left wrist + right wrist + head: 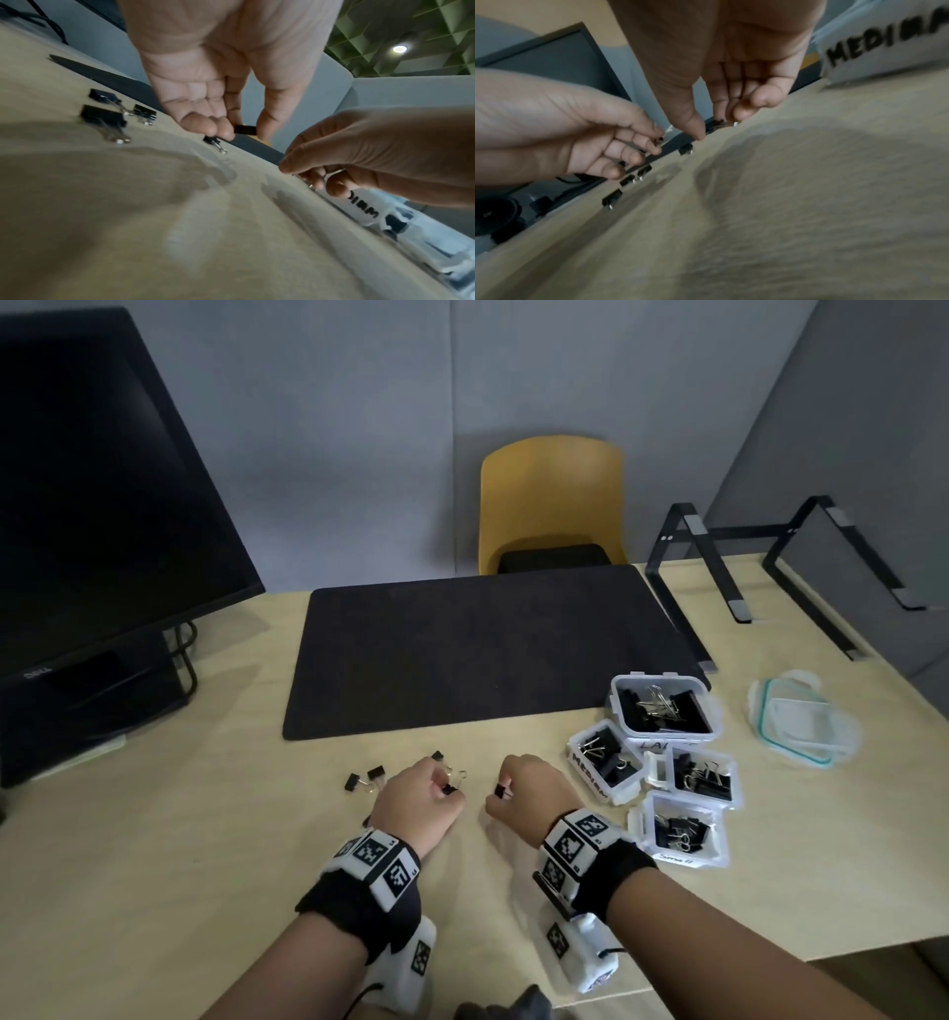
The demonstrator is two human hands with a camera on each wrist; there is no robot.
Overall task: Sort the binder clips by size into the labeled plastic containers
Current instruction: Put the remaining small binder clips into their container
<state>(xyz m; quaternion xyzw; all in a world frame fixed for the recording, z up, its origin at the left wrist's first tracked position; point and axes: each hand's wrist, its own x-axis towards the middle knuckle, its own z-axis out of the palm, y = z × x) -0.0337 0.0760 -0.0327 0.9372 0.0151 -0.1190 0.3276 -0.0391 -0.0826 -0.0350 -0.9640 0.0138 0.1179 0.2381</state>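
My left hand [445, 792] pinches a small black binder clip [245, 129] between thumb and fingers, just above the wooden table [205, 865]. My right hand [500, 794], close beside it, pinches another small black binder clip [717, 123] low over the table. Loose clips [352, 782] [376, 773] [437, 755] lie left of and behind the left hand. At the right stand several open plastic containers holding clips: large [662, 683], medium [583, 765], small [683, 860] and one more [732, 778] between them.
A black desk mat [462, 649] lies beyond the hands. A dark monitor [92, 531] stands at the left, a black laptop stand [770, 557] at the back right. Clear container lids [801, 721] lie right of the boxes. A yellow chair [549, 500] is behind the table.
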